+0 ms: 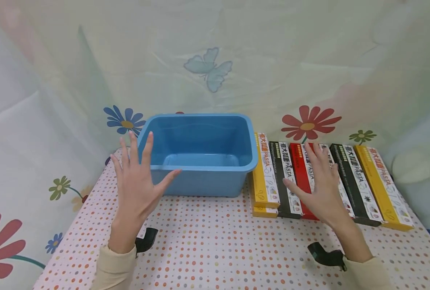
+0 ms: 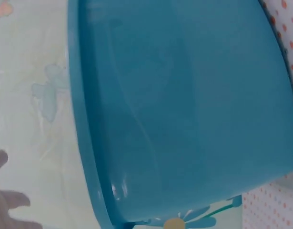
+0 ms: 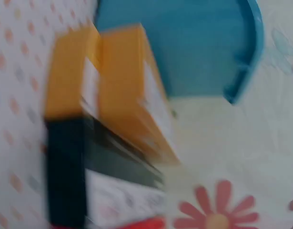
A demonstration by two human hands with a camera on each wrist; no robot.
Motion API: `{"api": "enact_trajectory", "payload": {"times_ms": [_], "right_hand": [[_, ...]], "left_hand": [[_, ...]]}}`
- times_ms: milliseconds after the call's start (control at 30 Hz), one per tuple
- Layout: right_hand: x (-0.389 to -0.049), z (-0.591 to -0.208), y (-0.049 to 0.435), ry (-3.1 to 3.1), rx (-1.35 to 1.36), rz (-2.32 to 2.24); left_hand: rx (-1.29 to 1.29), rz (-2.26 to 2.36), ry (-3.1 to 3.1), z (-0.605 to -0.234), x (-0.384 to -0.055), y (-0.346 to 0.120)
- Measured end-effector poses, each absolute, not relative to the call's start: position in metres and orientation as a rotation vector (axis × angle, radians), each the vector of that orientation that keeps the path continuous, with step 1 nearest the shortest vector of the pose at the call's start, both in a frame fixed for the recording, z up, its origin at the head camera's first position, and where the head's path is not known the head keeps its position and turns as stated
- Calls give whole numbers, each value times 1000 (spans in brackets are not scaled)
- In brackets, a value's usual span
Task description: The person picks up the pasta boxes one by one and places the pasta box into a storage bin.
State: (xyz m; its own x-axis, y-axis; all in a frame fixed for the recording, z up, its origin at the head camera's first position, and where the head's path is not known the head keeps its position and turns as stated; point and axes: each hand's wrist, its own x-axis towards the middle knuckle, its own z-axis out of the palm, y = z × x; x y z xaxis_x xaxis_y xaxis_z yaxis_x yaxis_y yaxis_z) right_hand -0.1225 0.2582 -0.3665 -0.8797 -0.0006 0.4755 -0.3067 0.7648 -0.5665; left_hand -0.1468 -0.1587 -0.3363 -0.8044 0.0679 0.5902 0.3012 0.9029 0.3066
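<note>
Fingers spread, my left hand [image 1: 136, 189] is raised in front of the left part of a blue plastic tub [image 1: 200, 181]. It holds nothing, and its fingertips also show at the lower left of the left wrist view. My right hand [image 1: 321, 191] hovers with spread fingers over a row of pasta boxes, partly hiding the red pasta box [image 1: 299, 161] and the one beside it. At the row's left end a yellow pasta box [image 1: 263, 173] lies on another yellow one, next to a black pasta box [image 1: 285, 181]. The right wrist view is blurred.
Farther right lie another black pasta box [image 1: 356, 185] and a yellow pasta box [image 1: 383, 189]. A dotted cloth [image 1: 215, 245] covers the table. Behind stands a pale curtain [image 1: 273, 60] printed with flowers and a butterfly. Black camera mounts [image 1: 147, 239] sit at both wrists.
</note>
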Motion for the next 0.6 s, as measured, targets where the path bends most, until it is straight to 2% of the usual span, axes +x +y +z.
{"api": "enact_trajectory", "payload": {"times_ms": [167,600], "right_hand": [[-115,-392,233,-2337,235,1253],[-116,-428,204,-2381,52,1457]], "left_hand": [[-138,-710,-2319,-345,-131,-156],[110,-1178,-2219,-381,-122,-128]]}}
